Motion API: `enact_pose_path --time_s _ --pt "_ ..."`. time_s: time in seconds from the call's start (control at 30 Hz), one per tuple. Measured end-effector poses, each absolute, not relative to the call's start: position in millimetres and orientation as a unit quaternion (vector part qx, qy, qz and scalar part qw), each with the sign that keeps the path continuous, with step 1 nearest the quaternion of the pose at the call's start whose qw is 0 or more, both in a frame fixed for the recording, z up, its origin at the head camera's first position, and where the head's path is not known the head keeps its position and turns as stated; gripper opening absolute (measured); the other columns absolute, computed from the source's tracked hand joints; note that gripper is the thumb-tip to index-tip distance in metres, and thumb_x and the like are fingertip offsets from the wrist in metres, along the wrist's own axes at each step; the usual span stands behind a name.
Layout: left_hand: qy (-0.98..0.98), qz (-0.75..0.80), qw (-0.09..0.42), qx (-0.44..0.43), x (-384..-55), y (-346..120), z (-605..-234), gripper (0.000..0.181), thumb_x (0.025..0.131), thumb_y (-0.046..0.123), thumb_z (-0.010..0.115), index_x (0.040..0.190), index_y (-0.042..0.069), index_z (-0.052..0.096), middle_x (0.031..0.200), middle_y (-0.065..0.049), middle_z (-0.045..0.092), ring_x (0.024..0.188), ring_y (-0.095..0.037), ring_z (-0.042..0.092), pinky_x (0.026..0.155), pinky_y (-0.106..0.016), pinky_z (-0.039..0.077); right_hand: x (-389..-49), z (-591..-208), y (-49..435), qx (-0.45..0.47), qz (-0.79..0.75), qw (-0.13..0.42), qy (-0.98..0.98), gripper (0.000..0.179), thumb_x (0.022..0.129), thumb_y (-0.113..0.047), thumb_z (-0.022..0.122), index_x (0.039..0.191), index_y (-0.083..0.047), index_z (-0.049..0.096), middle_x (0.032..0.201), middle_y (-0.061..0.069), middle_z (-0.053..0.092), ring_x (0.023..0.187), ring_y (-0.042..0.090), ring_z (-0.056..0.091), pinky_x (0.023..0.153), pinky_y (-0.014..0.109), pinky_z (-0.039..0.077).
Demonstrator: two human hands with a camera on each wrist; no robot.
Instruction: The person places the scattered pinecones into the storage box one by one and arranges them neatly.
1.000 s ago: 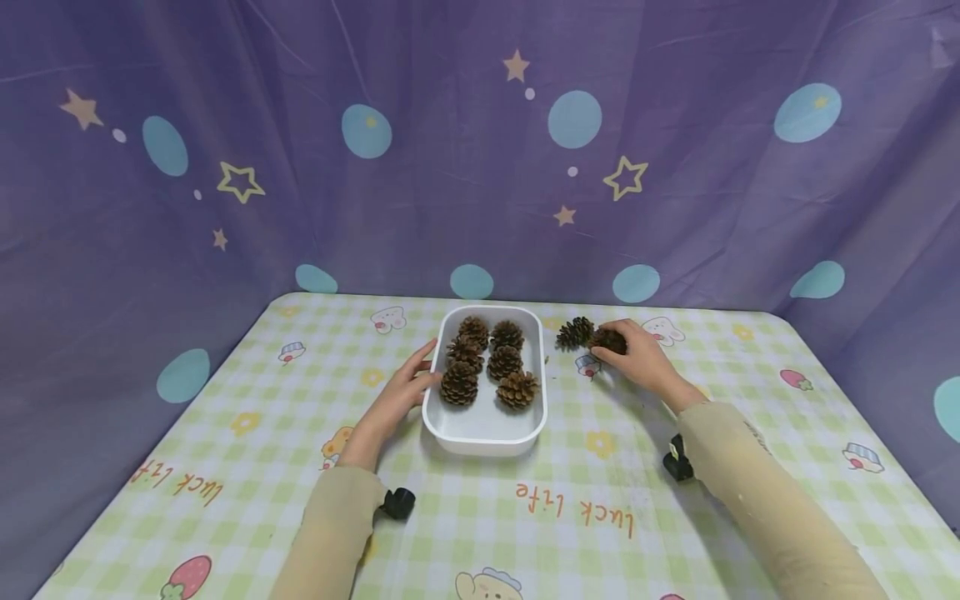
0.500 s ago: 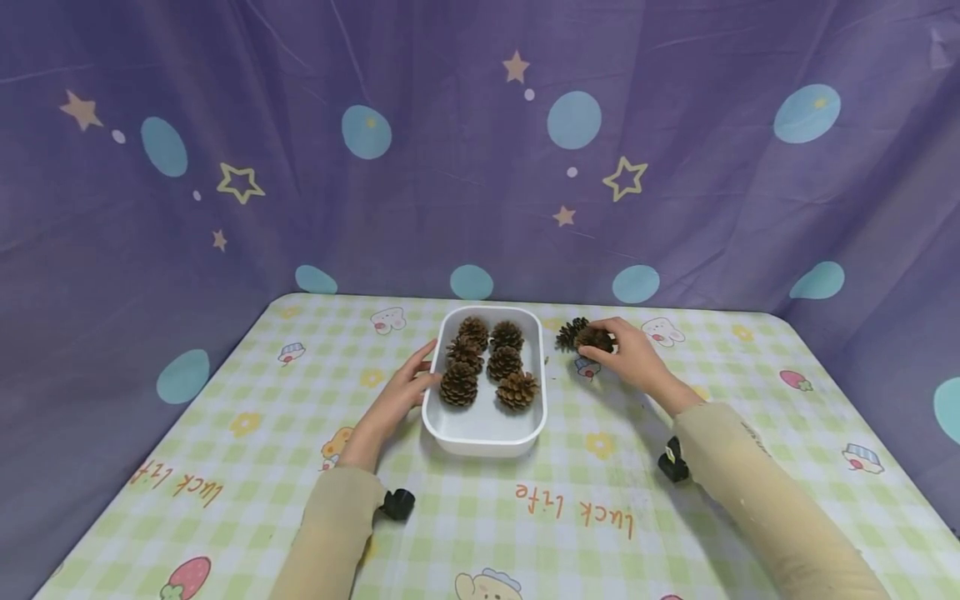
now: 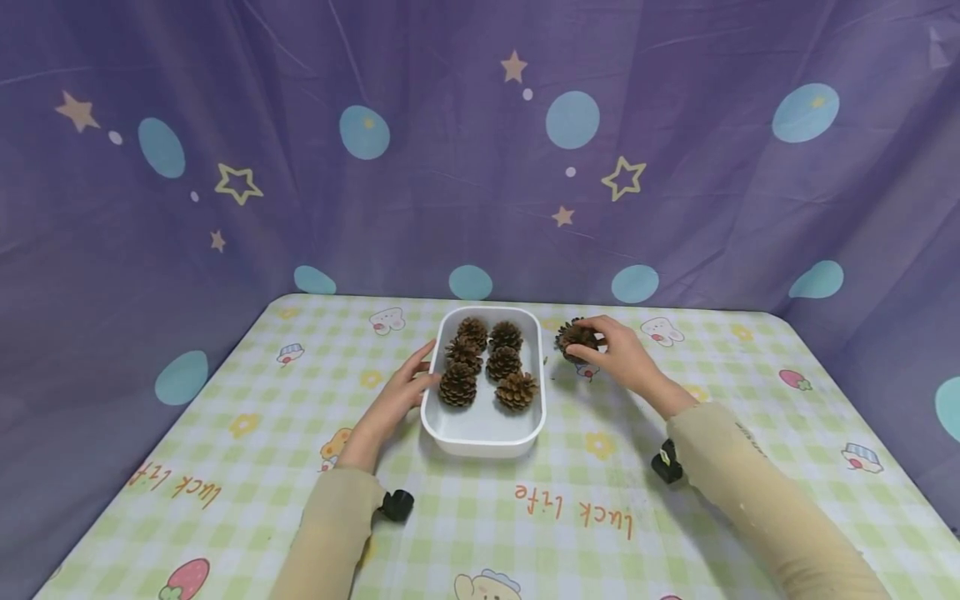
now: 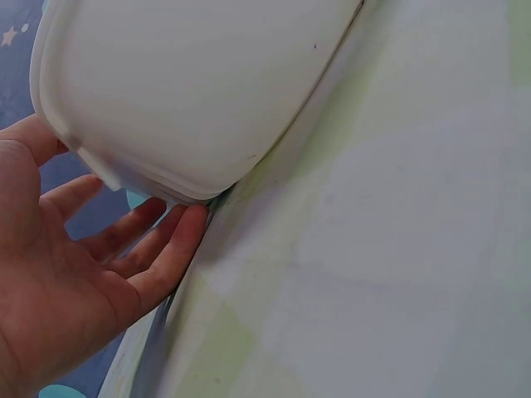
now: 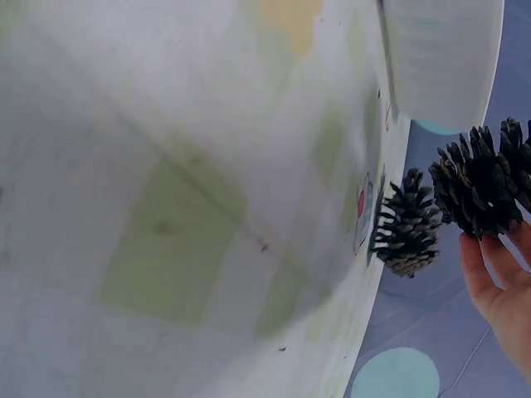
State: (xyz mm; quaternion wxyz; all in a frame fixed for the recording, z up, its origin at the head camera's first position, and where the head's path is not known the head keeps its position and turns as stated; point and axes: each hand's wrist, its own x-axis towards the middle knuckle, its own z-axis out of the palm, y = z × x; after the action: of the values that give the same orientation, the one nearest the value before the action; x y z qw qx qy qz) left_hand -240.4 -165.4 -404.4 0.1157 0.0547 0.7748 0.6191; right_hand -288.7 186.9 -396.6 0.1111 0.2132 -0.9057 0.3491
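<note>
My left hand point(image 3: 401, 393) holds the left wall of a white rectangular container point(image 3: 483, 427), thumb over its rim. In the left wrist view, the fingertips point(image 4: 196, 212) touch the container's outer side near its base. Several brown pinecones point(image 3: 504, 364) stand inside in two rows, with bare floor at the near end. My right hand point(image 3: 621, 357) grips another pinecone point(image 3: 577, 340) between thumb and fingers, to the right of the container. Behind it, largely covered in the head view, one more pinecone point(image 5: 408, 228) stands on the table in the right wrist view.
A green-and-white checked cloth point(image 3: 555, 550) with printed cartoons covers the table. Purple curtains point(image 3: 480, 167) with stars and blue ovals rise behind its far edge. Small dark crumbs point(image 3: 553, 378) lie right of the container.
My right hand has carried its pinecone left, so that it now overlaps the other loose pinecone in the head view. The left hand and the container have stayed in place.
</note>
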Motion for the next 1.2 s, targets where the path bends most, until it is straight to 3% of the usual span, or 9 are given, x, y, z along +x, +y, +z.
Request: enact_pose_path --time_s 0.23,0.5,0.67,1.2 --pt "0.779 0.613 0.119 0.057 -230.9 -162.5 -391.9 0.063 0.092 0.017 0.047 0.147 0.019 0.017 0.134 -0.023 0.033 0.117 -0.043 0.045 0.092 -0.043 0.048 -284.7 -390.2 177.6 0.233 0.36 0.108 -0.897 0.052 0.08 -0.037 0.067 0.121 -0.007 0.056 0.113 0.01 0.059 0.097 0.022 0.058 0.08 0.033 0.054" --pt "0.786 0.607 0.102 0.064 -244.2 -169.5 -414.3 0.063 0.09 0.027 0.05 0.146 0.029 0.019 0.134 -0.019 0.035 0.116 -0.04 0.046 0.089 -0.04 0.05 -279.3 -383.0 168.0 0.251 0.358 0.116 -0.892 0.051 0.079 -0.04 0.066 0.121 -0.011 0.057 0.11 0.004 0.06 0.089 0.016 0.059 0.077 0.032 0.053" --pt "0.791 0.6 0.083 0.088 -244.0 -170.3 -418.5 0.066 0.088 0.035 0.051 0.146 0.027 0.02 0.131 -0.021 0.036 0.113 -0.039 0.048 0.085 -0.039 0.053 -278.4 -381.2 162.7 0.262 0.354 0.123 -0.889 0.049 0.079 -0.041 0.066 0.118 -0.013 0.059 0.111 0.003 0.06 0.088 0.015 0.058 0.075 0.031 0.053" --pt "0.78 0.612 0.125 0.049 -231.7 -161.6 -391.2 0.062 0.092 0.018 0.047 0.147 0.023 0.017 0.136 -0.021 0.032 0.121 -0.041 0.041 0.095 -0.045 0.045 -270.0 -369.2 151.6 0.286 0.367 0.136 -0.875 0.047 0.08 -0.04 0.066 0.12 -0.016 0.058 0.112 0.002 0.059 0.094 0.016 0.058 0.079 0.03 0.053"
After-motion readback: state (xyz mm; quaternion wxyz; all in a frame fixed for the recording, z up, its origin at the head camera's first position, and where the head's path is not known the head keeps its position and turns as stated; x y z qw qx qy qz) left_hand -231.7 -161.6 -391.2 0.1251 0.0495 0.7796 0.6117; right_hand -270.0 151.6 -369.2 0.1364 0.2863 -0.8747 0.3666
